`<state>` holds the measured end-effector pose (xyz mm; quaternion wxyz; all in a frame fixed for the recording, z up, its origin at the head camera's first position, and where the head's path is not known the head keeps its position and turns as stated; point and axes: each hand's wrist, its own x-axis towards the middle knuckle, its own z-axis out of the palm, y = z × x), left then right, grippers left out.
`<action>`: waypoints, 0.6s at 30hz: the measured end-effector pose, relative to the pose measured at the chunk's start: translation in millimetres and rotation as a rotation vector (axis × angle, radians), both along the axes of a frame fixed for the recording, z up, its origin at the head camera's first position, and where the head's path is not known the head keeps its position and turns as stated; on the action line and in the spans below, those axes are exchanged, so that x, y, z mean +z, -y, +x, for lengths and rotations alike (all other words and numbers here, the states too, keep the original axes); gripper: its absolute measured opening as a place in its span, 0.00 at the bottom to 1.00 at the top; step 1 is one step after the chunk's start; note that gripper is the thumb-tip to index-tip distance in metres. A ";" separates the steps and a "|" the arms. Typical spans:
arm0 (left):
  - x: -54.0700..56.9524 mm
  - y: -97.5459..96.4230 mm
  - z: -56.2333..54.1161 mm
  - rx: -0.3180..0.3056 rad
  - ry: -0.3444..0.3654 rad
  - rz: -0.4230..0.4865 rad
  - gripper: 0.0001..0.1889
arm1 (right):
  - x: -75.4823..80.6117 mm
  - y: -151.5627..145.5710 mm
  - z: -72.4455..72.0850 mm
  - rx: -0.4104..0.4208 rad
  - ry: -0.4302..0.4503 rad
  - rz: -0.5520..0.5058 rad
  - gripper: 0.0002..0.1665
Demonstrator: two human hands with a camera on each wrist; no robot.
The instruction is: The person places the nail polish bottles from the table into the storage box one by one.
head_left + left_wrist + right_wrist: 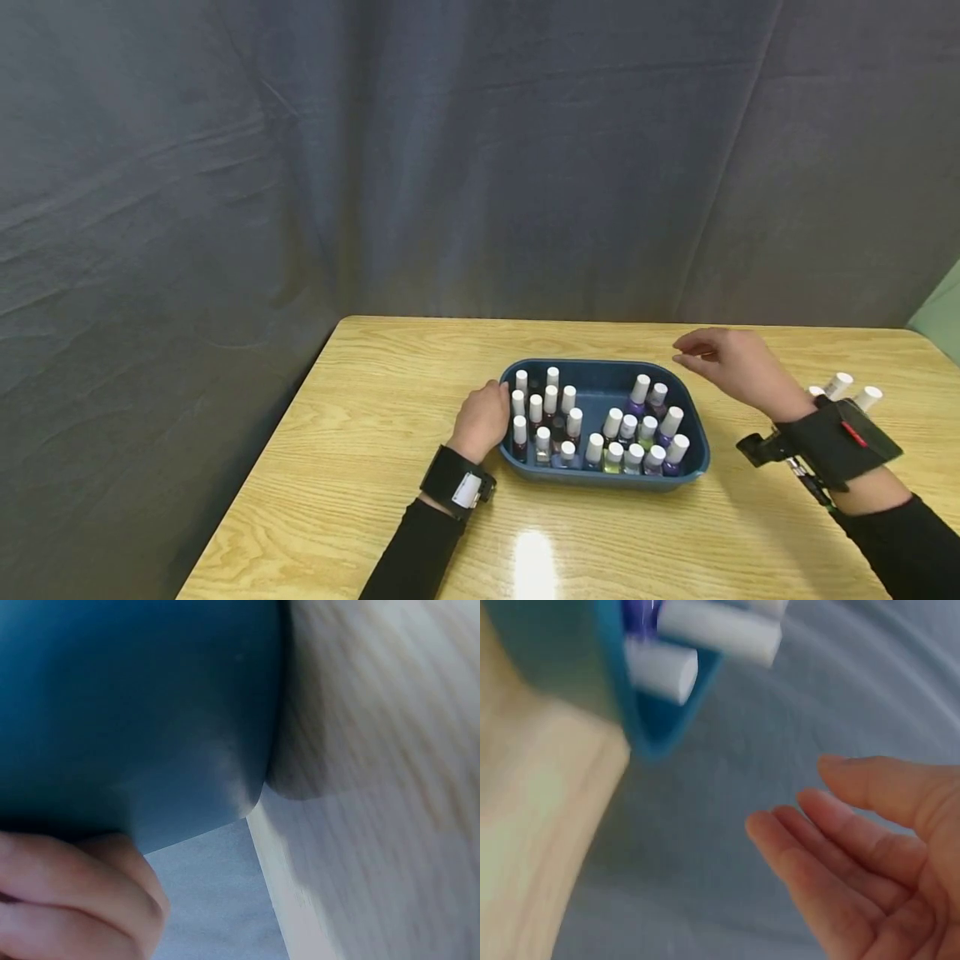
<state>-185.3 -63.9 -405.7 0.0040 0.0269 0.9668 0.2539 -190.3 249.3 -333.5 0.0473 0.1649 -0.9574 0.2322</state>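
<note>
A dark blue plastic bin stands on the table, holding many nail polish bottles with white caps, some purple, some yellow or clear. At its left end my left hand grips the rim; the left wrist view shows curled fingers against the bin's wall. My right hand is in the air by the bin's far right corner, holding nothing. The right wrist view has its thumb apart from loosely bent fingers, with white caps poking above the bin's rim nearby.
More white-capped bottles stand to the right, partly hidden behind my right wrist. The wood-grain table ends at a grey cloth backdrop. A pale green surface shows at the far right.
</note>
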 end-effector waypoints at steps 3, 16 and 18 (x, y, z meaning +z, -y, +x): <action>0.7 -0.6 0.1 -0.001 -0.001 0.002 0.20 | 5.5 -24.0 1.7 -0.064 -0.066 0.014 0.12; -1.1 2.8 -1.0 -0.014 -0.021 0.014 0.20 | 14.3 -129.5 -0.2 -0.175 0.115 0.369 0.20; -1.8 3.7 -1.9 -0.012 -0.021 0.017 0.20 | 11.6 -135.1 0.2 -0.155 0.159 0.397 0.21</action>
